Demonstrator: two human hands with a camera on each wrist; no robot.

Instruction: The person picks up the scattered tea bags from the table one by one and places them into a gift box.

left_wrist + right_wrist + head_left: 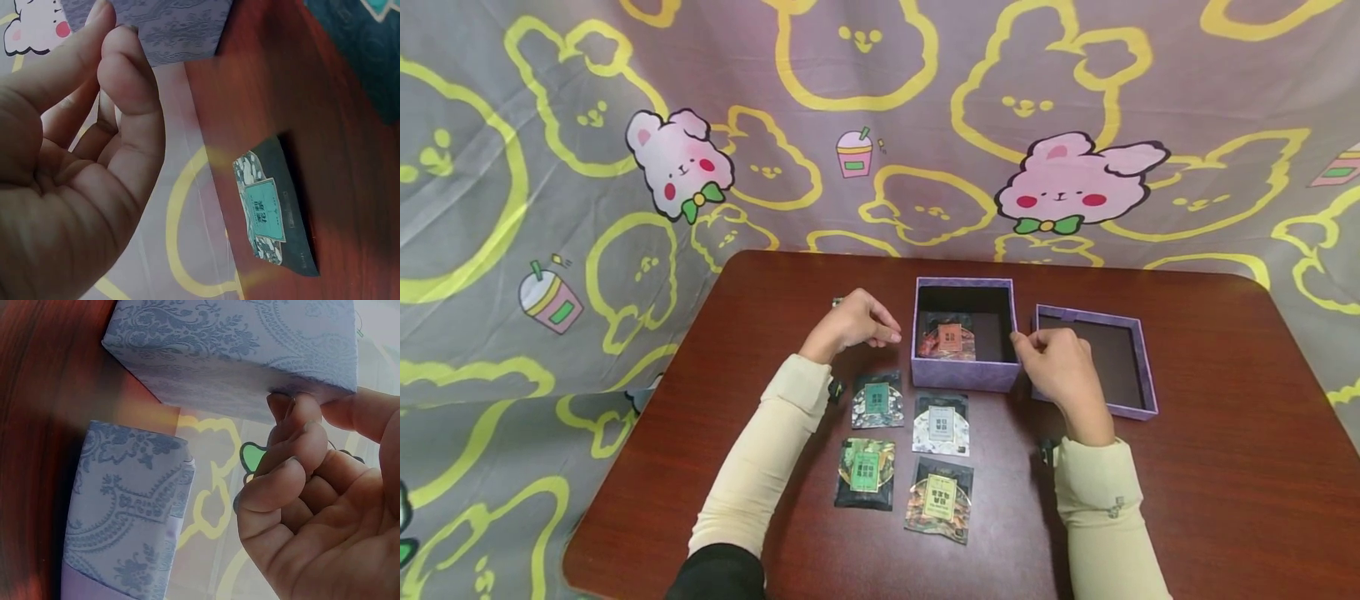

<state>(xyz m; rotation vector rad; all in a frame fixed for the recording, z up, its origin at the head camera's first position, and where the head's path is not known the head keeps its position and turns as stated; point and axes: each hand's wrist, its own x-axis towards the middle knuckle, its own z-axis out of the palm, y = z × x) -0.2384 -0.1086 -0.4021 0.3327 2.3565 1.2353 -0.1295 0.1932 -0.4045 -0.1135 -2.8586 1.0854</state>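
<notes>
An open purple patterned box (962, 377) stands mid-table with an orange-labelled packet (947, 336) lying inside it. My right hand (1022, 340) is at the box's right wall, fingers curled. In the right wrist view my right hand (309, 409) pinches the edge of the box (231, 350) between thumb and forefinger. My left hand (883, 333) hovers just left of the box with fingers loosely curled. It holds nothing, and my left hand (109, 37) shows an empty palm. Below it lies a teal-labelled packet (877, 400) (269, 209).
The box's lid (1138, 367) (125, 506) lies upturned to the right of the box. Three more packets (941, 423), (865, 473), (940, 498) lie in front of the box on the brown table (1225, 467). A patterned cloth (880, 125) hangs behind.
</notes>
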